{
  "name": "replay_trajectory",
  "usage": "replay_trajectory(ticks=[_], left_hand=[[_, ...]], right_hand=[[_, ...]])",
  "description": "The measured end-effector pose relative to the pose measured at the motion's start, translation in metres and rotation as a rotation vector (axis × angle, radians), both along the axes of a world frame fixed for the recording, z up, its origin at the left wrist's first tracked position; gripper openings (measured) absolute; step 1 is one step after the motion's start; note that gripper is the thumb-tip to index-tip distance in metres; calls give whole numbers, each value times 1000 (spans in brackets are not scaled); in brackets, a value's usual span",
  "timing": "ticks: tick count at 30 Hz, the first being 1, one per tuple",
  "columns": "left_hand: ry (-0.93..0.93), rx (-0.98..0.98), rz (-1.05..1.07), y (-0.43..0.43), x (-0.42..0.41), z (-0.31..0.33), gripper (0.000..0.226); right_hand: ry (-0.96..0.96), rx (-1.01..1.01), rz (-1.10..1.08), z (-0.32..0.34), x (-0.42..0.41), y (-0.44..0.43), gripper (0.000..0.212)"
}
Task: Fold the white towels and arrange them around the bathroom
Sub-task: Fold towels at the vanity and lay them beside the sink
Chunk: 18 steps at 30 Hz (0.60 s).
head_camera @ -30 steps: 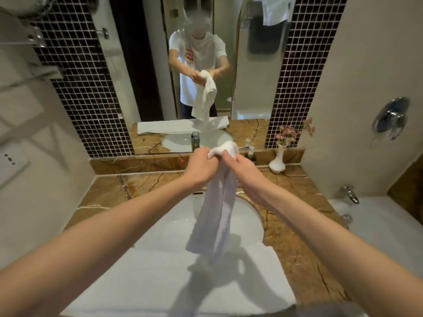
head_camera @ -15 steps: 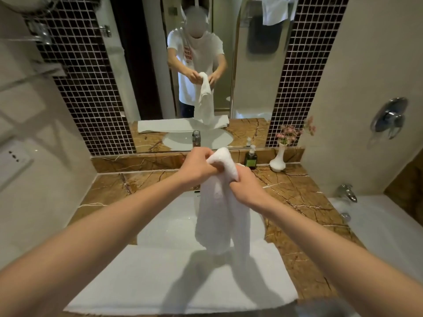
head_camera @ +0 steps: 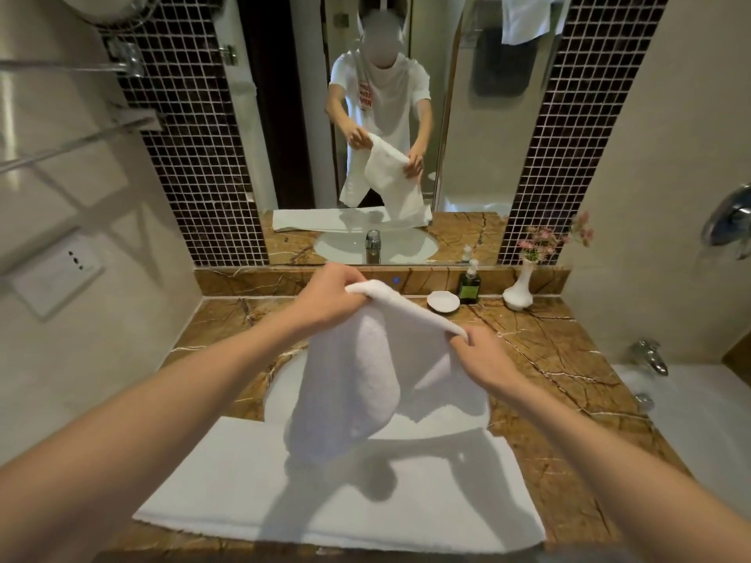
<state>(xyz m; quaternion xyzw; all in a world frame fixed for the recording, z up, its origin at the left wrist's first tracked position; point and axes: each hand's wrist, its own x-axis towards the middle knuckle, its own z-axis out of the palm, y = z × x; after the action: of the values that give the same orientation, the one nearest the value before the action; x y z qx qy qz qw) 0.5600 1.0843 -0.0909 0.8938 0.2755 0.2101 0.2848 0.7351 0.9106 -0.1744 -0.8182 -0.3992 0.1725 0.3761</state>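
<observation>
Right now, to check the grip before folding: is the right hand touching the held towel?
Touching. The head view shows the right hand pinching the held towel at its top edge, fingers curled round it.

**Person, one; seen directly and as a reflection in the mirror on the far wall.**

- Left forearm, right forearm: bare from the near edge of the view to the wrist.
- Left hand, right hand: bare.
- Upper garment: white T-shirt with a round neck, short sleeves ending above the elbow and a long, loose hem. Seen in reflection only.
- Marking: red printed lettering in a block on the chest, left of centre in the reflection. Too small to read.
- Lower garment: dark, only a sliver showing below the hem.
</observation>
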Motion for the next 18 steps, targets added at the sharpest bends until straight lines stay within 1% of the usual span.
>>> replay_trajectory(ticks=[2,5,7,9,11,13,16,18], left_hand=[[116,104,-41,7,-11,-3,11],[216,191,-31,14,-27,-10,33],[265,227,-37,19,-35,-15,39],[337,223,-75,24,-41,-21,38],[427,211,-122,30,-48,-27,40],[516,189,-159,37,-57,-37,38],[641,153,-148,49,-72,-58,36],[684,131,-130,57,-80,-72,32]], right_hand=[[-92,30,15,6,4,-1,25],[-270,20,65,19,10,-1,22],[-420,-43,139,26,14,-3,20],[-533,-98,204,31,17,-5,20],[-600,-121,244,34,18,-7,20],[-651,-122,264,36,19,-8,20],[-716,-126,271,39,20,-8,20],[-742,-141,282,41,24,-8,20]])
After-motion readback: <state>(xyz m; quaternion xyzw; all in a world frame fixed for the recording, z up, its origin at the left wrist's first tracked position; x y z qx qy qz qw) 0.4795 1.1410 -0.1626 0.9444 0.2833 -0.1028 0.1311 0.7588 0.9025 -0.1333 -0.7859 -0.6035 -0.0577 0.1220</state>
